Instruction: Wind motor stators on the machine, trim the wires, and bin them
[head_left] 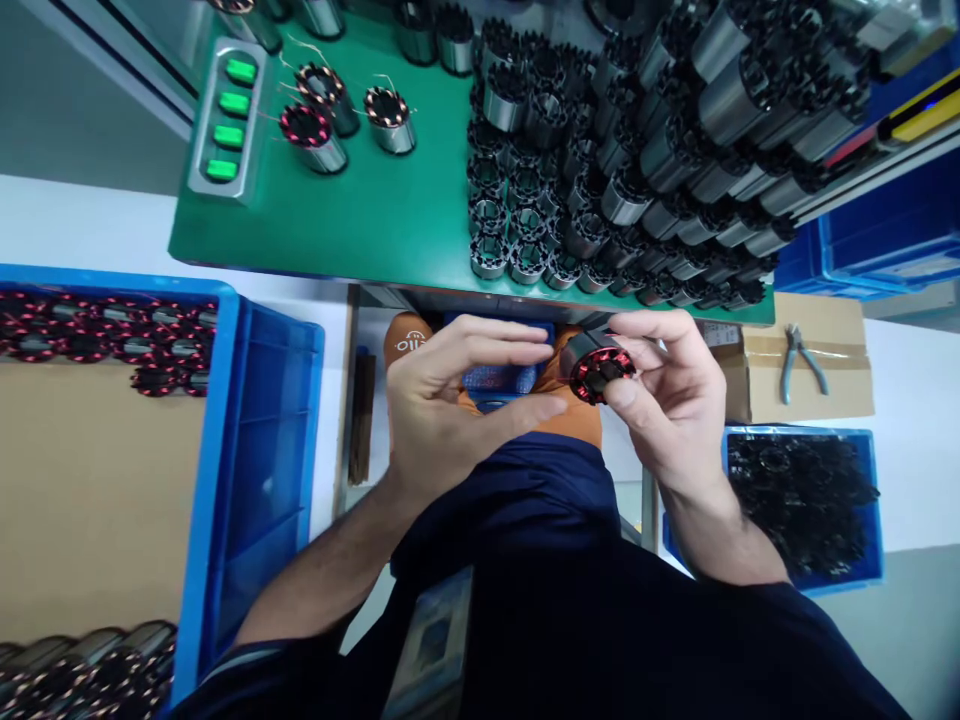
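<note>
My right hand point(667, 400) grips a small wound stator point(596, 365), a metal cylinder with red copper coils and black end pieces, just below the front edge of the green bench. My left hand point(457, 395) hovers beside it with thumb and fingers curved apart, holding nothing I can see; its fingertips nearly reach the stator. Both hands are above my lap, in dark blue clothing.
The green bench top point(360, 210) carries a large heap of unwound black stators point(615, 150), three wound stators point(330, 110) and a panel with green buttons point(226, 120). A blue crate point(247, 420) with wound stators stands left. A blue bin of black parts point(802, 500) and pliers point(799, 360) on a carton lie right.
</note>
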